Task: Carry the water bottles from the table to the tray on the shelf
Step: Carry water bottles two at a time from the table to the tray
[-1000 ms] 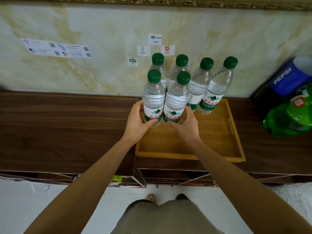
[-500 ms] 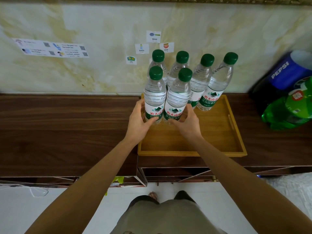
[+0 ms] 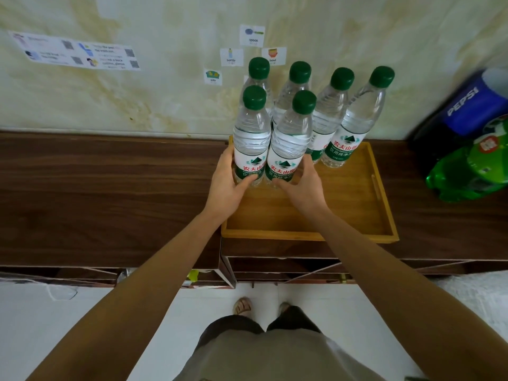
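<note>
Your left hand (image 3: 226, 185) curls around the front-left bottle (image 3: 251, 144), thumb across its label; your right hand (image 3: 305, 185) wraps the front-right bottle (image 3: 288, 149) the same way. Both bottles stand upright, side by side and touching, inside the wooden tray (image 3: 382, 204) on the dark shelf (image 3: 110, 193). Six green-capped water bottles stand in the tray, four of them in a back row (image 3: 343, 119). Two large soda bottles (image 3: 467, 149) lie to the right.

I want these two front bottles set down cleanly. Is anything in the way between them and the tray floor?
Nothing visible: the two front bottles, held by left hand and right hand, are already inside the tray.
</note>
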The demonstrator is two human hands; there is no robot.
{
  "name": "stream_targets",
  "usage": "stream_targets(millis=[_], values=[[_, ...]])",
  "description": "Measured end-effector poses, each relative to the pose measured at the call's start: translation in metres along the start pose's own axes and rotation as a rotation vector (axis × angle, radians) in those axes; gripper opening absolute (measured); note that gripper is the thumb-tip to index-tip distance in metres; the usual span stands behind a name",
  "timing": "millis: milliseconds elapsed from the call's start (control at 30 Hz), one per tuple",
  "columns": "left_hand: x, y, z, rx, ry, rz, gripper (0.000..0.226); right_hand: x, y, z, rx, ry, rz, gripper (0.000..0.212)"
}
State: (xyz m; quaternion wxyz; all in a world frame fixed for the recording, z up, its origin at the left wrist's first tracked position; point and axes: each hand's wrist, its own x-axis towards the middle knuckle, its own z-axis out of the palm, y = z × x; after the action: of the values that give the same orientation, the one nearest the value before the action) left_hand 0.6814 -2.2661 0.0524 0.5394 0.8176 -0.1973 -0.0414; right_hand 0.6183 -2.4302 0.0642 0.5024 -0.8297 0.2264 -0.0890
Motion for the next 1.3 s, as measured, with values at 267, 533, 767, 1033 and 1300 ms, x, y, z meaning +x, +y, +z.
stream_targets(millis=[267,533,767,1033,1300], values=[[-0.032,0.011,-0.002,0.08,0.073,-0.12,0.073,-0.025,0.01,-0.009,-0.024,0.006,0.021,0.053],[-0.159,0.022,-0.036,0.411,0.308,-0.36,0.041,-0.079,0.007,0.012,-0.22,-0.435,-0.485,0.025],[-0.354,0.024,-0.093,0.691,0.31,-0.954,0.045,-0.191,-0.016,0.123,-0.573,-1.104,-0.894,0.029],[-0.561,0.028,-0.145,0.682,0.197,-1.457,0.048,-0.363,-0.067,0.256,-0.926,-1.463,-1.458,0.036],[-0.737,0.047,-0.269,0.786,0.526,-1.605,0.038,-0.576,-0.15,0.372,-0.874,-1.484,-1.718,0.035]])
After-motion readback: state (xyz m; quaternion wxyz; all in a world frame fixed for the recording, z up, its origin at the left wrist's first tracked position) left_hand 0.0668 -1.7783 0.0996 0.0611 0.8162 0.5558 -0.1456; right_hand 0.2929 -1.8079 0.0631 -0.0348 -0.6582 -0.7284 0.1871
